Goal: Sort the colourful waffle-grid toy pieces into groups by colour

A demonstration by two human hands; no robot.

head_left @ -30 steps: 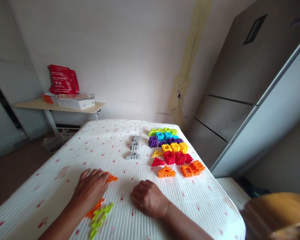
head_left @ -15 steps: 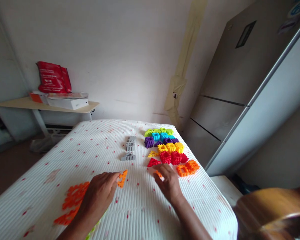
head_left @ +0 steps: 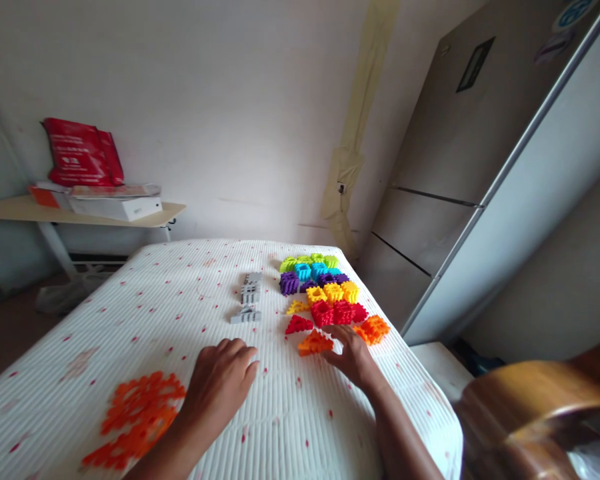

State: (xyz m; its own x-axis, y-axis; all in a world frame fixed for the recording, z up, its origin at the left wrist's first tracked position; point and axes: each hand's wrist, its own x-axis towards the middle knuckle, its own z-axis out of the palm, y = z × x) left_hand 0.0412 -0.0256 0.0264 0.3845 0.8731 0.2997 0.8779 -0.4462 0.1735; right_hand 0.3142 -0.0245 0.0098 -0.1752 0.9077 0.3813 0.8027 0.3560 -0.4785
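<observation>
A small stack of orange triangular interlocking pieces (head_left: 315, 343) lies on the white quilted cover near the middle. My right hand (head_left: 353, 357) is at its right corner, thumb and fingers apart around that corner; whether the thumb touches cannot be made out. My left hand (head_left: 224, 377) hovers over the cover to the left, fingers loosely bent, thumb a little apart, with nothing visible in it. Beyond the right hand are orange square pieces (head_left: 375, 329), partly behind its fingers. A red triangular piece (head_left: 299, 325) lies just behind the orange stack.
Red (head_left: 343, 312), yellow (head_left: 333, 293), purple (head_left: 289, 283), blue (head_left: 303, 271) and lime (head_left: 304, 260) pieces stand in rows. Grey pieces (head_left: 250, 293) form a column. Loose orange pieces (head_left: 143, 407) lie front left. A fridge (head_left: 460, 153) stands right; a side table (head_left: 10, 212) left.
The orange triangle has left my left hand, and a stack of orange triangles now sits by my right hand. My right fingers have spread. The view has turned slightly right.
</observation>
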